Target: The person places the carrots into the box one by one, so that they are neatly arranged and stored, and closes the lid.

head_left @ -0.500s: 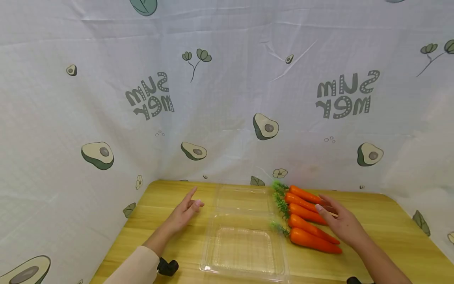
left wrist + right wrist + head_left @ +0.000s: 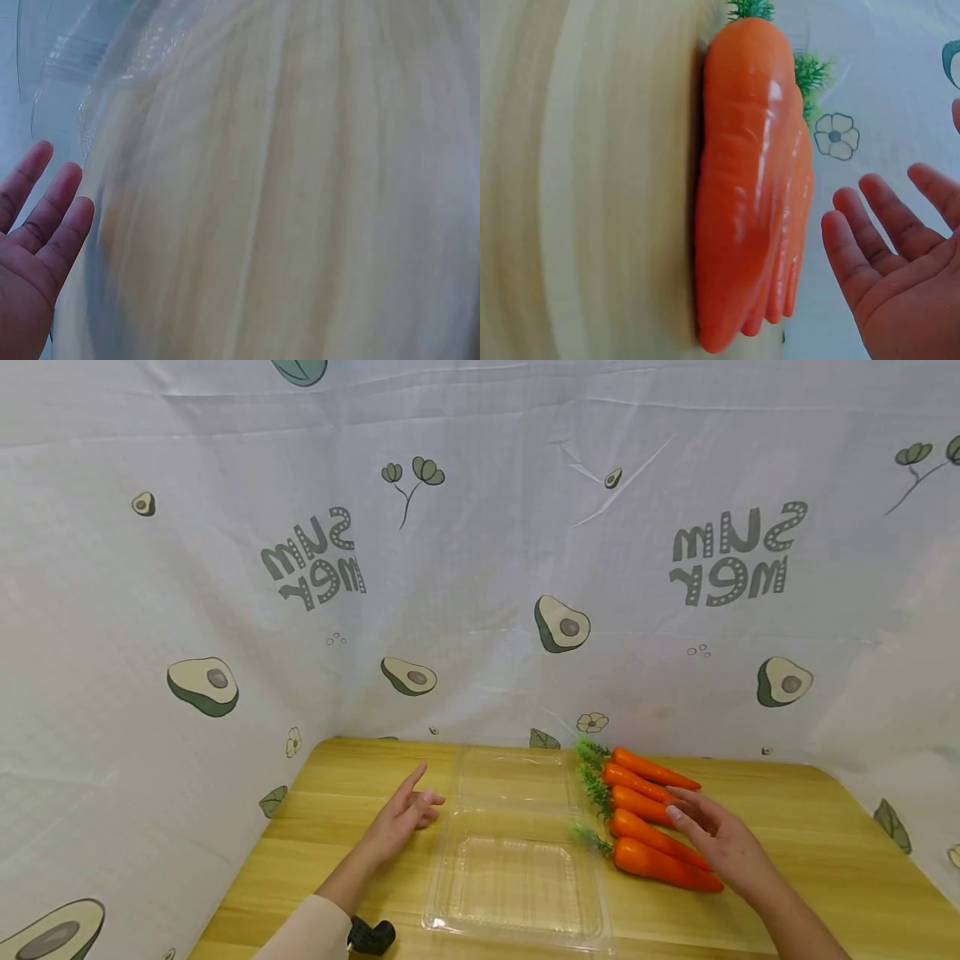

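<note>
Several orange carrots [image 2: 660, 862] with green leafy tops lie side by side on the right of the table, tops pointing left. My right hand [image 2: 723, 843] hovers over their tapered ends, fingers loosely bent and holding nothing. In the right wrist view that hand [image 2: 907, 255] is spread beside the nearest carrot [image 2: 739, 172], apart from it. A clear plastic clamshell box [image 2: 517, 889] lies unfolded in the middle, its lid [image 2: 517, 777] towards the back. Left of it my left hand [image 2: 405, 822] is held in the air, its fingers extended and nothing in it.
The wooden table [image 2: 292, 860] meets a white printed cloth [image 2: 480, 568] hung behind and at the sides. A black device [image 2: 371, 937] sits at my left wrist. The left wrist view shows mostly blurred tabletop [image 2: 262, 187] and an edge of clear plastic [image 2: 150, 52].
My left hand has shifted slightly right, closer to the box. My right hand has moved a little down and left, uncovering the farthest carrot's tip. The carrots and box stay put.
</note>
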Demonstrator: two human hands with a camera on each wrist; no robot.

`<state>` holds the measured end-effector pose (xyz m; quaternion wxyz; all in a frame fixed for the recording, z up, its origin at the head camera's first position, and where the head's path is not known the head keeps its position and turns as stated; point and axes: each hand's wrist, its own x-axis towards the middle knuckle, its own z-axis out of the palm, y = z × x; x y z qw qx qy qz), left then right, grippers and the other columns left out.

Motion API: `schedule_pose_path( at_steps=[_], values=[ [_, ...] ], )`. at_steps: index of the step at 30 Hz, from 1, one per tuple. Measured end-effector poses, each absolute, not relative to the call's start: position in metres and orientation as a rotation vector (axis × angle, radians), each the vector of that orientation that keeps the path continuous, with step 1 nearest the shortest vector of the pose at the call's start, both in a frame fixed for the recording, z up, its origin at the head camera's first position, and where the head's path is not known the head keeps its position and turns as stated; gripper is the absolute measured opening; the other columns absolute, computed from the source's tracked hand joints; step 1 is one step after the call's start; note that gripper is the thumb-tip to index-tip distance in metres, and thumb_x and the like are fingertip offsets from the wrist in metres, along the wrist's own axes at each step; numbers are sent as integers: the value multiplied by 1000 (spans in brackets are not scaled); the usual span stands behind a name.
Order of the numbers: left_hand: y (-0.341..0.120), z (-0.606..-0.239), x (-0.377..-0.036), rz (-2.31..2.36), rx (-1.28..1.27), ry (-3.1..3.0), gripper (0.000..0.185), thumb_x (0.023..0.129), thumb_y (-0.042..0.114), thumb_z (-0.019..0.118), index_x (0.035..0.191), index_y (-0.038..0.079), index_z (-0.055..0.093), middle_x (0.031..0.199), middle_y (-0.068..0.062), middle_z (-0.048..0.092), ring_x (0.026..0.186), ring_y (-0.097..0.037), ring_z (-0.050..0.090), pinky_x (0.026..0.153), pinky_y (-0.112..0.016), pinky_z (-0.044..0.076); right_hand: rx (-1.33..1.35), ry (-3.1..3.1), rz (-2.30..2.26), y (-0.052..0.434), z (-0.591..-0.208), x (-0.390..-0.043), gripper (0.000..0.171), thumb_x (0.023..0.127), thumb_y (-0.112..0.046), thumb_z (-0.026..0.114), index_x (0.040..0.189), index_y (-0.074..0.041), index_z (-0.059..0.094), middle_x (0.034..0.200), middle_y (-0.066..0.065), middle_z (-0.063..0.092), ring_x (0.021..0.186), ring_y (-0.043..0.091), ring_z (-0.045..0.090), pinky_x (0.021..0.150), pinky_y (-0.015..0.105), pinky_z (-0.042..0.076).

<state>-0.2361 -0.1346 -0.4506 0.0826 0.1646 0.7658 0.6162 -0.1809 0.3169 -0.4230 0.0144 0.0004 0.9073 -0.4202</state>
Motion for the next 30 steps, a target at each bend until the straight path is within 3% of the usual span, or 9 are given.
schedule_pose_path(
  at_steps=[9,14,18,25,30],
  values=[
    [-122,-474,-237,1993,459,2209,58,99,32,43,148,15,17,117,-20,56,104,-34,55,89,-45,44,86,2773,-1300,311,-435,-174,60,88,-52,54,131,-10,50,125,11,54,109,28,51,78,32,48],
    [-116,-485,-238,2036,427,2173,60,97,32,46,148,16,19,118,-16,55,105,-31,54,88,-42,46,59,2783,-1298,309,-443,-169,53,83,-47,63,121,-11,59,119,8,58,103,24,55,73,26,49],
    [-110,-489,-236,2087,408,2088,61,96,26,49,148,17,19,122,-16,53,108,-33,53,88,-39,45,58,2776,-1243,307,-448,-167,54,78,-48,67,118,-13,62,118,7,59,105,24,54,76,28,48],
    [-101,-493,-233,2190,496,1973,57,99,18,44,148,10,15,125,-24,49,112,-41,50,93,-45,42,26,2881,-993,302,-448,-166,60,73,-58,67,115,-15,64,117,6,60,106,27,52,82,45,47],
    [-93,-497,-233,2298,457,1838,55,97,9,41,147,7,17,124,-25,50,114,-42,48,95,-47,39,-15,2890,-907,300,-449,-170,60,72,-57,69,115,-16,64,116,5,60,100,22,54,81,44,47]
  ],
)
